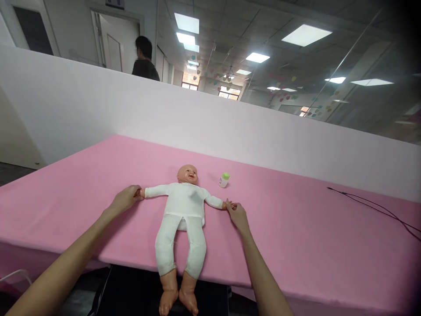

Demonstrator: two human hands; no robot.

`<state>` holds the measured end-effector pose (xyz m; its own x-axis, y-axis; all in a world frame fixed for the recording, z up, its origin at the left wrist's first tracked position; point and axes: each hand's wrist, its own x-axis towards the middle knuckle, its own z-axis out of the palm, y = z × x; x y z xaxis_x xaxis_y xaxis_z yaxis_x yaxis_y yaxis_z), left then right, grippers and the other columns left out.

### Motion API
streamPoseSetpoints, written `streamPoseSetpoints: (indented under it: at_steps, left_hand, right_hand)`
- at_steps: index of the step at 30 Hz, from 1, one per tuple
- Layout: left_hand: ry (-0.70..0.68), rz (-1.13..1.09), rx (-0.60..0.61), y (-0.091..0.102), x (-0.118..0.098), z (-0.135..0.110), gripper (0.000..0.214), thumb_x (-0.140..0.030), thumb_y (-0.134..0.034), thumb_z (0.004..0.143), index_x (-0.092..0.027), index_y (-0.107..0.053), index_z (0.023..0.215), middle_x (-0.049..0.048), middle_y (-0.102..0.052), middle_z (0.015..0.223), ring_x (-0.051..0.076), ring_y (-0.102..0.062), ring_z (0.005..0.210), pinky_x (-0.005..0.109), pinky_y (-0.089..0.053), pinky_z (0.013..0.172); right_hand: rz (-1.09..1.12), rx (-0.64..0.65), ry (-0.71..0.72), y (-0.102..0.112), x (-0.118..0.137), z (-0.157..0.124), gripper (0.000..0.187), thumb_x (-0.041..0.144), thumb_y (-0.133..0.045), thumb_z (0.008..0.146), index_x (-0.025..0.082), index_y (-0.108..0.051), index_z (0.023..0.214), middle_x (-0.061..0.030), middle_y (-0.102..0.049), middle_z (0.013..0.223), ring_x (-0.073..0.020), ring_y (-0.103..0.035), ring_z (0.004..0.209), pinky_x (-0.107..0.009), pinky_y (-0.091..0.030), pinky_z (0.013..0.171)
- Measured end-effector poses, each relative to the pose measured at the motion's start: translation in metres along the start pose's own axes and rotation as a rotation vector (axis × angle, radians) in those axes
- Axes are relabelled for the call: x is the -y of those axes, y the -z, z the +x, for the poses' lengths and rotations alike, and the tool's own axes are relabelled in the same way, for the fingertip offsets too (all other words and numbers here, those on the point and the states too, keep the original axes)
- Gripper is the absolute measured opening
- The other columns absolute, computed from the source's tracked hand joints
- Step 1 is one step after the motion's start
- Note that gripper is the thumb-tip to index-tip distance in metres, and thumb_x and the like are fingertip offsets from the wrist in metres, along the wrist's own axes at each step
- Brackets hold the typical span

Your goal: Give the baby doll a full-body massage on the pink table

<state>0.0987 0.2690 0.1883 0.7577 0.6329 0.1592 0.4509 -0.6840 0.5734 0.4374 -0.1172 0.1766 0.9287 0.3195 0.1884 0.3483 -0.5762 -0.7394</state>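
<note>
Left hand (pixel 124 201) and right hand (pixel 237 217) clasp the baby doll's (pixel 182 206) hands

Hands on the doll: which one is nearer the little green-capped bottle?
The right hand, touching the doll's hand just below the bottle; the left hand is farther off, at the doll's other arm.

Bottle label (pixel 222 181), unreadably small

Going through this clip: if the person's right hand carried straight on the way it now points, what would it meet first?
The baby doll's hand, which the right hand seems to touch at the fingertips. Past that, the green-capped bottle lies roughly along the line, though depth is hard to judge.
</note>
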Motion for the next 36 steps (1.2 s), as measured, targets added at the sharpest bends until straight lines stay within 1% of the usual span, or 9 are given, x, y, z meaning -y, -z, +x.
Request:
streamPoseSetpoints:
  at_steps: [6,9,12,16,19,22,29,33,36]
  left_hand:
    - [0.11,-0.776,-0.214,0.0,-0.021,0.005,0.049,-0.049,-0.088,0.058,-0.02,-0.076,0.096,0.0072,-0.077,0.095,0.028,-0.069,0.089,0.034,-0.053,0.076]
    - [0.21,-1.011,-0.252,-0.008,-0.034,0.012,0.052,-0.053,-0.089,0.062,-0.018,-0.076,0.098,0.0094,-0.076,0.103,0.025,-0.07,0.095,0.034,-0.055,0.081]
    - [0.288,-1.155,-0.278,-0.019,-0.048,0.026,0.048,-0.048,-0.091,0.064,-0.016,-0.078,0.097,0.011,-0.075,0.113,0.026,-0.069,0.107,0.037,-0.055,0.093]
    - [0.213,-1.336,-0.3,-0.028,-0.067,0.062,0.045,-0.036,-0.092,0.064,-0.015,-0.077,0.101,0.013,-0.074,0.119,0.027,-0.068,0.115,0.04,-0.054,0.102]
    - [0.22,-1.321,-0.217,-0.032,-0.081,0.096,0.043,-0.038,-0.092,0.062,-0.014,-0.076,0.095,0.0131,-0.076,0.109,0.025,-0.071,0.105,0.037,-0.056,0.096]
    - [0.31,-1.198,-0.073,-0.042,-0.089,0.127,0.042,-0.043,-0.093,0.057,-0.013,-0.074,0.08,0.0113,-0.076,0.087,0.023,-0.071,0.085,0.035,-0.057,0.081]
    - [0.445,-0.916,0.015,-0.076,-0.086,0.159,0.041,-0.035,-0.098,0.044,-0.017,-0.062,0.054,0.0045,-0.062,0.051,0.023,-0.064,0.061,0.032,-0.047,0.054]
    - [0.383,-0.875,-0.015,-0.075,-0.085,0.154,0.04,-0.043,-0.096,0.051,-0.016,-0.067,0.058,0.004,-0.066,0.057,0.023,-0.066,0.067,0.029,-0.047,0.057]
    - [0.14,-0.987,-0.01,-0.054,-0.077,0.135,0.047,-0.051,-0.091,0.061,-0.014,-0.078,0.085,0.0101,-0.077,0.089,0.024,-0.07,0.084,0.033,-0.054,0.075]
  right_hand:
    - [0.72,0.019,-0.088,-0.02,0.019,-0.016,0.055,0.066,-0.08,0.069,0.019,-0.062,0.092,0.0034,-0.057,0.062,-0.0134,-0.049,0.051,-0.025,-0.038,0.047]
    - [0.724,-0.004,-0.073,-0.027,0.03,-0.025,0.054,0.065,-0.08,0.07,0.017,-0.069,0.091,0.0012,-0.059,0.067,-0.0119,-0.047,0.052,-0.024,-0.037,0.046]
    - [0.635,0.01,-0.013,-0.031,0.042,-0.027,0.062,0.067,-0.071,0.077,0.016,-0.07,0.113,-0.0048,-0.07,0.088,-0.0148,-0.057,0.062,-0.024,-0.043,0.05]
    - [0.579,-0.026,0.119,-0.034,0.068,-0.006,0.061,0.064,-0.071,0.079,0.014,-0.073,0.113,-0.0114,-0.075,0.105,-0.0231,-0.068,0.088,-0.03,-0.054,0.069]
    - [0.656,-0.031,0.172,-0.045,0.094,0.028,0.05,0.056,-0.075,0.077,0.013,-0.077,0.102,-0.014,-0.077,0.108,-0.0273,-0.07,0.101,-0.034,-0.055,0.082]
    - [0.673,0.105,0.1,-0.067,0.11,0.063,0.039,0.05,-0.071,0.08,0.013,-0.079,0.091,-0.0147,-0.079,0.106,-0.0275,-0.072,0.104,-0.036,-0.056,0.088]
    - [0.507,0.237,-0.126,-0.113,0.095,0.099,0.02,0.032,-0.07,0.078,0.017,-0.072,0.065,-0.0121,-0.079,0.076,-0.028,-0.077,0.088,-0.032,-0.058,0.077]
    - [0.508,0.231,-0.118,-0.105,0.094,0.093,0.026,0.039,-0.068,0.083,0.016,-0.075,0.072,-0.014,-0.081,0.091,-0.0281,-0.075,0.098,-0.032,-0.058,0.082]
    - [0.575,0.237,-0.017,-0.076,0.094,0.078,0.037,0.051,-0.073,0.081,0.015,-0.078,0.09,-0.0144,-0.079,0.107,-0.029,-0.072,0.105,-0.035,-0.057,0.087]
